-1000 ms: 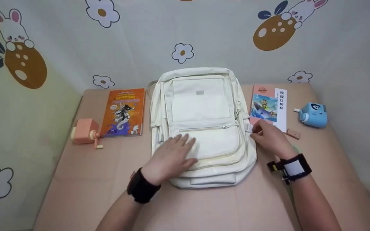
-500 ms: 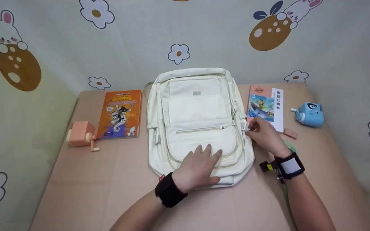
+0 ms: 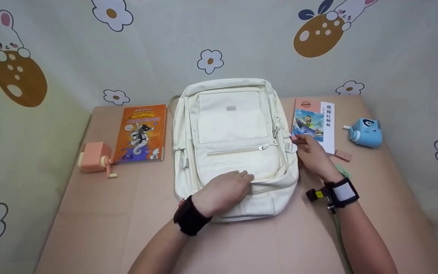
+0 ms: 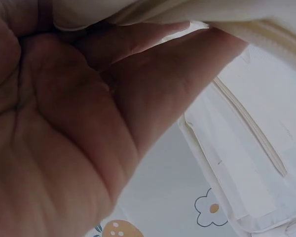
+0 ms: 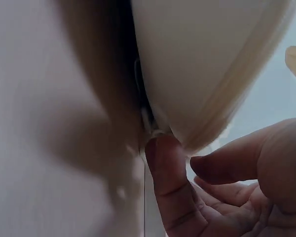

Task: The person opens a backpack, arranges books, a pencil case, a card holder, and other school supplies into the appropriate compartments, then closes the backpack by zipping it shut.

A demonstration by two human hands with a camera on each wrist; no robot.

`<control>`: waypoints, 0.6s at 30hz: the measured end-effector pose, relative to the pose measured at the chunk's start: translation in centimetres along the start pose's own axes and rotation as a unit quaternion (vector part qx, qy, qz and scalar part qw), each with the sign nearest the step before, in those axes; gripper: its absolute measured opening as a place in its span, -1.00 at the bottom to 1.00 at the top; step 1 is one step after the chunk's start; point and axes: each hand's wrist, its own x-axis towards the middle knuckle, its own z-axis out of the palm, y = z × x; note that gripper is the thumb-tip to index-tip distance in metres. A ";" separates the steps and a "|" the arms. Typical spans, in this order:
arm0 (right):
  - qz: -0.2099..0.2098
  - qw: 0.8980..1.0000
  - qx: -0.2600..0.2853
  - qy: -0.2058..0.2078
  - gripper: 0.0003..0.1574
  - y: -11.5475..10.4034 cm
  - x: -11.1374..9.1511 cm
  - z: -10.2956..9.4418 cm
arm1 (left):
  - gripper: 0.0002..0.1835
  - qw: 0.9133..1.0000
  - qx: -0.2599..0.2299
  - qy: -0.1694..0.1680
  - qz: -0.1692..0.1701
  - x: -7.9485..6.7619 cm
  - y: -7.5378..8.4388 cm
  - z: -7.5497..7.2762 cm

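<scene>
A cream backpack [image 3: 234, 127] lies with its front pockets facing up in the head view. My left hand [image 3: 224, 192] grips its lower front, fingers bent and thumb out of sight. In the left wrist view, cream fabric [image 4: 266, 29] covers the fingertips of this hand [image 4: 64, 123]. My right hand [image 3: 314, 156] is at the right side of the backpack, fingertips right beside a pale strap buckle [image 3: 290, 147]. The right wrist view has one fingertip against the backpack's edge [image 5: 207, 123] and the thumb close by; I cannot tell whether they pinch anything.
An orange book [image 3: 140, 133] and a pink crank pencil sharpener [image 3: 96, 156] are on the left. To the right are a pink-and-white book [image 3: 314, 121], a blue crank sharpener [image 3: 366, 132], a small pinkish-brown block [image 3: 343, 155] and something green [image 3: 343, 171]. A patterned curtain [image 3: 158, 49] stands behind.
My left hand has slid right and toward the backpack's bottom, and its spread fingers have closed and bent. The pocket's lower edge has shifted up. My right fingertips have moved slightly up past the buckle.
</scene>
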 end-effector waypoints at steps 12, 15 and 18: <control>-0.021 0.984 0.147 -0.097 -0.20 1.0 0.7 1.0 | -0.70 0.996 -0.088 0.012 0.011 -1.5 -1.6 -0.7; -0.032 0.989 0.119 -0.085 -0.16 1.0 0.8 1.3 | -0.64 0.996 -0.094 -0.005 0.002 -1.9 -1.9 -0.7; -0.052 0.997 0.044 -0.042 -0.21 1.0 0.8 1.5 | -0.61 0.996 -0.085 -0.031 -0.001 -1.9 -1.9 -0.8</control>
